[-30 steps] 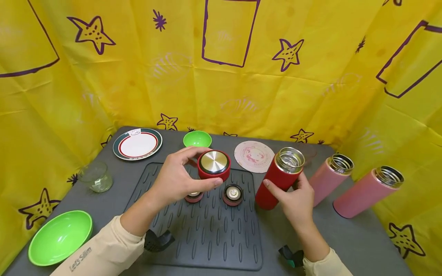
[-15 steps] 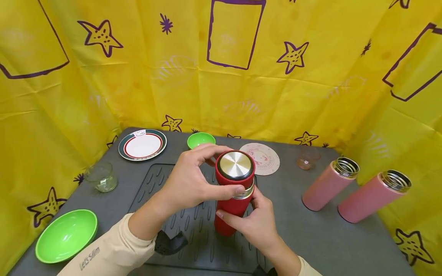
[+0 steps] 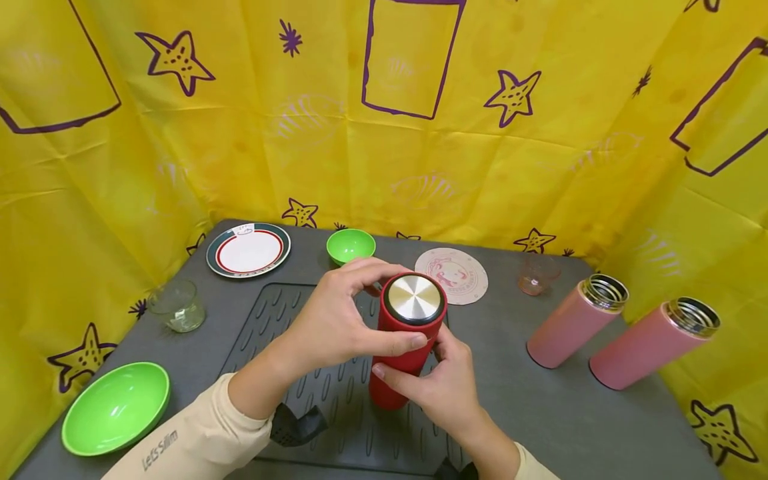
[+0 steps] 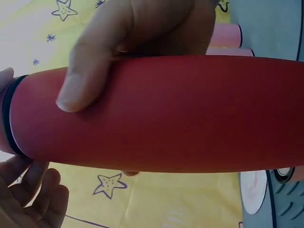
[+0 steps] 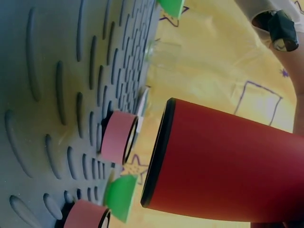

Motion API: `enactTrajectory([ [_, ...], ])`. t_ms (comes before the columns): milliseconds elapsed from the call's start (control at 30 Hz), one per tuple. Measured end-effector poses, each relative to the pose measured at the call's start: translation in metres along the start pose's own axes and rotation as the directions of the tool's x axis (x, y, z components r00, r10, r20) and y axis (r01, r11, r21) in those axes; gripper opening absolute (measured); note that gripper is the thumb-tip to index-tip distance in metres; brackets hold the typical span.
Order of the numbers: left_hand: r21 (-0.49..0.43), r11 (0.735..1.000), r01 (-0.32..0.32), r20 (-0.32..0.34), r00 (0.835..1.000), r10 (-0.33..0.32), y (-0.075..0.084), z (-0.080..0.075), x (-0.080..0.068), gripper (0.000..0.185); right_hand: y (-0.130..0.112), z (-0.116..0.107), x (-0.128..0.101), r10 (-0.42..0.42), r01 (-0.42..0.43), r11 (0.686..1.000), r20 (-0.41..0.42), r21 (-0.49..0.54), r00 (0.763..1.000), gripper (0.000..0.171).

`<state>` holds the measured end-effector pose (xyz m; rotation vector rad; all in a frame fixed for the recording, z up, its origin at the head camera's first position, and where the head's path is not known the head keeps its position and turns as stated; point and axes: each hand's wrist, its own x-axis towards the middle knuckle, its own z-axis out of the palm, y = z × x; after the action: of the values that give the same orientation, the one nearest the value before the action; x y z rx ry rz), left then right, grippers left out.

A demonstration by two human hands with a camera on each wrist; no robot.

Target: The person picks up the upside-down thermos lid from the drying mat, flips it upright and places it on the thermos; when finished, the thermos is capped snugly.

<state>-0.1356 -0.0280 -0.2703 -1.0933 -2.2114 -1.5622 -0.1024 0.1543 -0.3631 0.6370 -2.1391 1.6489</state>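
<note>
A red thermos bottle [image 3: 389,395] is held over the dark ridged mat, its base raised off the mat in the right wrist view. Round its body the right hand [image 3: 441,387] is wrapped, thumb along the near side. Its red lid [image 3: 415,300], with a shiny steel top, sits on the bottle's mouth. The left hand [image 3: 342,313] grips that lid between thumb and fingers. A dark ring [image 4: 8,116] shows where lid and body meet in the left wrist view. Two pink lids [image 5: 118,137] lie on the mat, hidden behind hands and bottle in the head view.
Two pink open bottles [image 3: 579,320] stand at the right. A drinking glass [image 3: 183,307], plate [image 3: 249,250] and large green bowl [image 3: 117,408] are at left. Small green bowl [image 3: 351,247], round pink disc [image 3: 452,275] and pinkish glass [image 3: 536,275] stand behind the mat [image 3: 300,307].
The right hand has brought the red bottle left, over the mat. The left hand has lowered the lid onto its mouth; the steel neck visible half a second ago is now covered.
</note>
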Motion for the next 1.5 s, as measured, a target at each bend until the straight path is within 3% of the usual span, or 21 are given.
enactTrajectory([
  [433,-0.017,1.0,-0.006,0.036,0.999,0.006,-0.003,-0.005,-0.002,0.05,-0.003,0.003,0.002,-0.009,0.008,1.0,0.022,0.028,1.0,0.055],
  [800,-0.139,0.989,-0.057,0.036,0.997,0.063,-0.005,-0.004,-0.006,0.057,-0.006,0.003,0.002,-0.028,0.026,0.999,0.028,0.048,0.999,0.055],
  [1100,-0.23,0.972,-0.048,0.071,0.995,0.066,-0.012,-0.002,-0.011,0.063,-0.008,0.003,-0.001,-0.007,0.004,0.997,0.041,0.077,0.999,0.05],
  [1367,-0.174,0.984,0.041,-0.03,0.998,-0.047,-0.004,0.008,-0.012,0.073,-0.006,0.004,0.003,-0.038,0.035,0.996,0.034,0.078,0.999,0.054],
  [1500,-0.16,0.987,0.033,-0.049,0.998,-0.041,-0.004,0.009,-0.01,0.064,-0.006,0.005,0.005,-0.023,0.021,0.998,0.031,0.06,0.999,0.055],
])
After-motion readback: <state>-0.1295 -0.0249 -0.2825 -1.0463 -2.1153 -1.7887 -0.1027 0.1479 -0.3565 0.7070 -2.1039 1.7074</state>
